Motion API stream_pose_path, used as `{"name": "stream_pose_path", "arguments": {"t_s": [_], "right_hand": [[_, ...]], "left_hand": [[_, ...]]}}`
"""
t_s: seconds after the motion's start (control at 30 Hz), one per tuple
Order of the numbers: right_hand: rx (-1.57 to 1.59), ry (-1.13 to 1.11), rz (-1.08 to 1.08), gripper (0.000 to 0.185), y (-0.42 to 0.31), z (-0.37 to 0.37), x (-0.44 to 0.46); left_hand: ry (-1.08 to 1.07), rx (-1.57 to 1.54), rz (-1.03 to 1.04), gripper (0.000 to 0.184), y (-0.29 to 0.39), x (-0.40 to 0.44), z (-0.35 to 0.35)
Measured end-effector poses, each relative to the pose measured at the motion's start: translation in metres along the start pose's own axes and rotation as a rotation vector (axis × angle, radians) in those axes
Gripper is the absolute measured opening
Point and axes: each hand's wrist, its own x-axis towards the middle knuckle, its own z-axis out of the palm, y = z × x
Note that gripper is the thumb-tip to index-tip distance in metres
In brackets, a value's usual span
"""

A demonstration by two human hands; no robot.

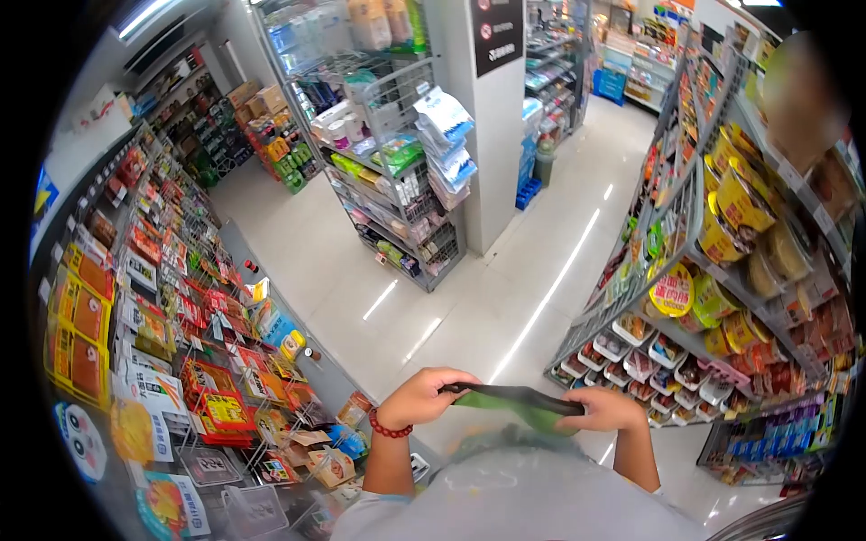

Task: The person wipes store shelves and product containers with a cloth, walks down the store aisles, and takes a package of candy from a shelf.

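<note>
A strip of dark and green cloth-like material [519, 405] is stretched between my two hands, in front of my light grey shirt. My left hand [421, 398], with a red bead bracelet [391, 426] at the wrist, pinches its left end. The right end is held in my right hand [606, 409], thumb and fingers pressed together on it. The middle of the strip sags slightly, and its lower green edge is blurred.
Racks of packaged snacks [216, 397] run along the left. A wire shelf [397, 171] stands beside a pillar [496, 135] ahead. Shelves of tubs and packets [722, 234] rise close on the right. Tiled floor [361, 293] lies between them.
</note>
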Motion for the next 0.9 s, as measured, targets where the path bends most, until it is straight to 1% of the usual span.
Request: {"name": "stream_pose_path", "arguments": {"t_s": [0.07,0.1,0.13,0.2,0.23,0.27,0.33,0.37,0.43,0.47,0.5,0.53,0.6,0.67,0.73,0.77,0.8,0.83,0.87,0.9], "right_hand": [[0.011,0.18,0.02,0.028,0.005,0.001,0.003],[0.104,0.257,0.029,0.025,0.003,0.003,0.006],[0.089,0.258,0.017,0.025,0.005,0.004,0.009],[0.291,0.375,0.138,0.024,-0.006,0.005,0.017],[0.189,0.412,0.155,0.022,-0.015,0.003,0.015],[0.184,0.406,0.157,0.022,-0.026,0.005,0.017],[0.259,0.433,0.131,0.021,-0.041,0.008,0.024],[0.295,0.441,0.104,0.021,-0.048,0.012,0.028],[0.309,0.414,0.1,0.021,-0.046,0.017,0.033],[0.327,0.389,0.102,0.021,-0.041,0.021,0.035],[0.296,0.366,0.037,0.022,-0.026,0.024,0.04],[0.327,0.368,0.001,0.021,-0.019,0.031,0.044],[0.455,0.415,0.013,0.021,-0.001,0.043,0.05],[0.484,0.37,-0.011,0.018,-0.006,0.05,0.054],[0.556,0.187,-0.001,0.032,-0.028,0.051,0.05],[0.531,0.128,-0.039,0.033,-0.024,0.054,0.051],[0.504,0.068,-0.073,0.034,-0.016,0.057,0.051],[0.496,0.02,-0.039,0.034,-0.012,0.055,0.048],[0.61,0.051,-0.011,0.033,-0.032,0.058,0.047],[0.594,0.097,-0.006,0.03,-0.028,0.057,0.047]], "left_hand": [[0.008,0.019,-0.004,0.03,-0.002,-0.007,-0.007],[0.01,-0.016,0.003,0.029,-0.005,-0.011,-0.011],[0.02,-0.009,0.018,0.029,-0.008,-0.014,-0.014],[0.081,-0.157,0.012,0.029,-0.013,-0.02,-0.016],[0.109,-0.141,0.012,0.024,-0.013,-0.023,-0.018],[0.116,-0.146,0.012,0.024,-0.016,-0.027,-0.018],[0.28,-0.166,0.002,0.016,-0.022,-0.032,-0.02],[0.285,-0.164,0.005,0.016,-0.024,-0.036,-0.022],[0.319,-0.194,-0.059,0.012,-0.026,-0.041,-0.028],[0.324,-0.193,-0.053,0.012,-0.027,-0.043,-0.03],[0.342,-0.22,-0.042,0.013,-0.028,-0.046,-0.032],[0.36,-0.246,-0.032,0.014,-0.029,-0.048,-0.033],[0.407,-0.3,-0.01,0.014,-0.039,-0.05,-0.032],[0.458,-0.356,0.014,0.014,-0.048,-0.05,-0.034],[0.559,-0.41,0.042,0.014,-0.053,-0.05,-0.036],[0.565,-0.415,0.053,0.014,-0.049,-0.048,-0.036],[0.642,-0.437,0.083,0.014,-0.042,-0.047,-0.035],[0.72,-0.461,0.114,0.014,-0.038,-0.047,-0.035],[0.73,-0.473,0.124,0.014,-0.041,-0.047,-0.036],[0.73,-0.453,0.129,0.015,-0.046,-0.048,-0.037]]}}
